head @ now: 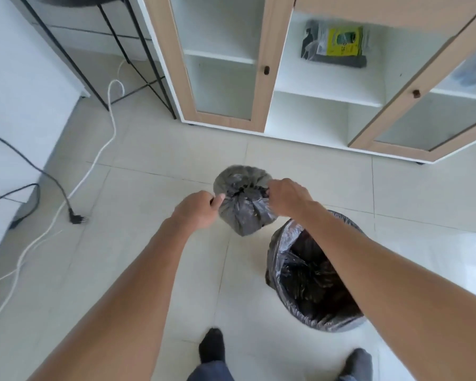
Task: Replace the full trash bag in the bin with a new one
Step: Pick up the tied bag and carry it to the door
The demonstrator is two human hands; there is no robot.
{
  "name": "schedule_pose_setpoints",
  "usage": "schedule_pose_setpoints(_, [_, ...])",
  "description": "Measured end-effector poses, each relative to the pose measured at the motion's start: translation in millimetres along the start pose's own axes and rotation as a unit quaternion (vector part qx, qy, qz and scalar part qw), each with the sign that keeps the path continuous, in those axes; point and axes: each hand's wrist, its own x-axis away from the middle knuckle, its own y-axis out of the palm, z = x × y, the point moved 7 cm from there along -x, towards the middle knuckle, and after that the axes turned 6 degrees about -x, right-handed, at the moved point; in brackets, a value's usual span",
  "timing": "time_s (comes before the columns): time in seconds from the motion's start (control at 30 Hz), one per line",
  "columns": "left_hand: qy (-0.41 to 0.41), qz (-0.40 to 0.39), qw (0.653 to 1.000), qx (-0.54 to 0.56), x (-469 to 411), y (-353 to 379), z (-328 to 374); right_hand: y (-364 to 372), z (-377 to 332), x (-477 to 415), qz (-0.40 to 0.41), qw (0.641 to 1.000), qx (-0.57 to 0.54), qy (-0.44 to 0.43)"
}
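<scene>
A full grey-black trash bag [242, 204] stands on the tiled floor in the middle of the view, its top gathered into a knot. My left hand [197, 209] pinches the bag's gathered plastic on the left side. My right hand [287, 198] grips the plastic on the right side of the knot. To the right, under my right forearm, stands the bin [313, 273], lined with a black bag whose rim is folded over the edge.
A white cabinet [272, 78] with wood-framed glass doors stands behind; its right door hangs open. A pack of bags [335, 45] lies on a shelf inside. A white cable [105, 144] and a black plug [76, 217] lie on the floor at left. My socked feet are below.
</scene>
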Motion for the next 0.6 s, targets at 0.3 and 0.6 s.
schedule_pose_setpoints(0.3, [0.029, 0.150, 0.988, -0.025, 158.5, -212.7, 110.9, -226.3, -18.2, 178.7, 0.090, 0.989, -0.095, 0.071])
schedule_pose_setpoints(0.6, [0.163, 0.157, 0.973, -0.042, 259.7, -275.9, 291.3, -359.3, 79.4, 342.4, 0.187, 0.953, -0.165, 0.171])
